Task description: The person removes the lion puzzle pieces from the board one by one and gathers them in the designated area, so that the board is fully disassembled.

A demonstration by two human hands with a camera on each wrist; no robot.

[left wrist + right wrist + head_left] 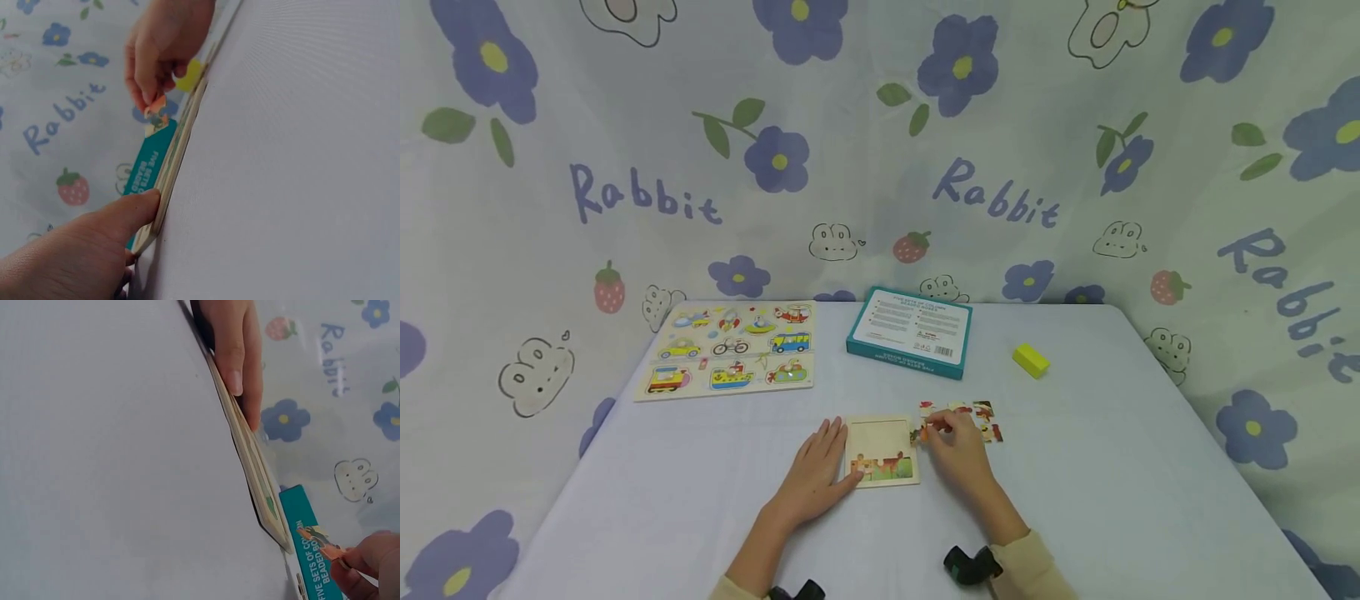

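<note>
A wooden puzzle tray lies flat on the white table, with joined jigsaw pieces along its near side. My left hand rests at the tray's left edge, its thumb over the near left corner and the other fingers stretched along the side. Between thumb and fingers, my right hand pinches a puzzle piece, raised just right of the tray. In the right wrist view this puzzle piece shows orange and pale colours. Several loose puzzle pieces lie beyond the right hand, partly hidden by it.
A teal box with a white printed label lies behind the tray. To its right is a yellow block. At the back left lies a vehicle puzzle board. A patterned cloth hangs behind the table.
</note>
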